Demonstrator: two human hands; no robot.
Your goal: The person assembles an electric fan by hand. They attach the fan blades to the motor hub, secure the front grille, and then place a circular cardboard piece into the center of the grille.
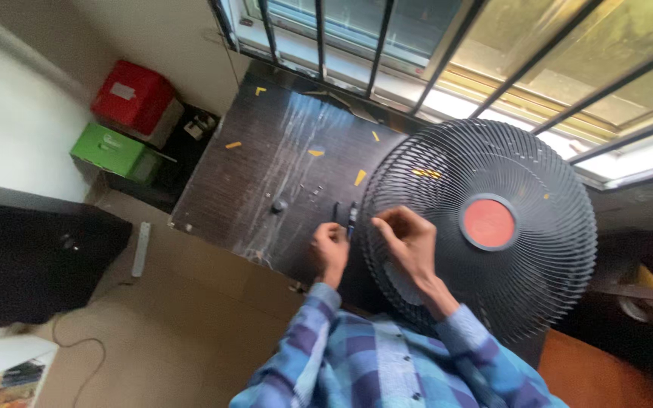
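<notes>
A round black fan guard (523, 174) with a red centre cap (488, 223) lies on a dark table (266, 166). My right hand (410, 242) rests on the guard's left rim with its fingers pinched together; whether something small sits between them I cannot tell. My left hand (329, 249) is curled into a fist on the table just left of the guard, beside two thin dark tools (344, 215) that lie on the tabletop. Both arms wear blue plaid sleeves.
Yellow scraps (359, 177), small screws (311, 189) and a black knob (278, 205) lie scattered on the table. A barred window (432, 45) runs behind it. On the floor at left stand a red box (131, 97) and a green box (111, 151), with a black cabinet (32, 257) nearer.
</notes>
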